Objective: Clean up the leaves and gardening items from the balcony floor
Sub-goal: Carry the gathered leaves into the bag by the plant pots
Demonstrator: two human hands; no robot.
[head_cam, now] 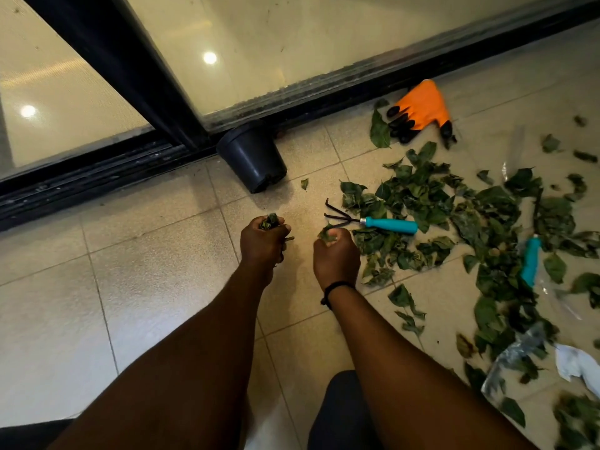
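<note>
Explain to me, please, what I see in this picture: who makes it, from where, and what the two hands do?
No machine here: a person wears a camera on the head, so this single picture looks forward and down along both forearms to a tiled balcony floor.

The left hand holds a bunch of leaves in a closed grip. The right hand, with a dark band at the wrist, pinches another leaf.

On the floor lie many loose green leaves, a small hand rake with a teal handle, a second teal-handled tool partly under leaves, an orange and black glove, and a black plant pot tipped on its side beside the sliding door track.
</note>
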